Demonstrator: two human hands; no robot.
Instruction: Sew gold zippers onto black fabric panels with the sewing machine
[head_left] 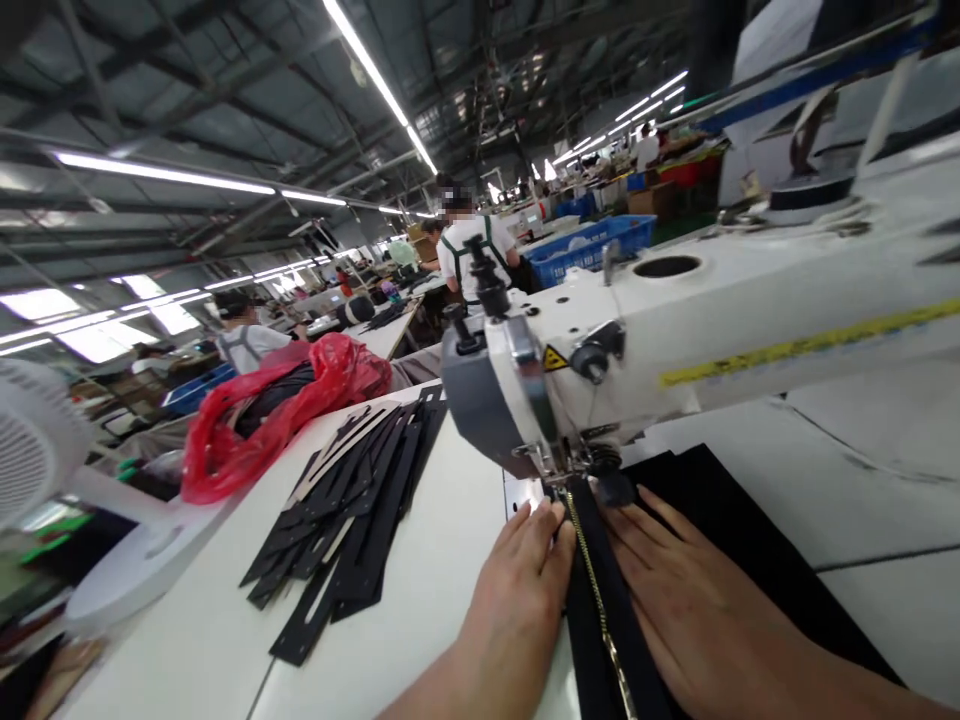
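Left hand (517,590) and right hand (690,600) pressing flat, on either side of a gold zipper (595,585) on black cloth (618,600), in front of the sewing machine (720,310), black strips (371,485) left of the machine

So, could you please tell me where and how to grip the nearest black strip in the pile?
I'd pinch that strip by its near end, coming from the near side, since this end juts out past the rest of the pile.
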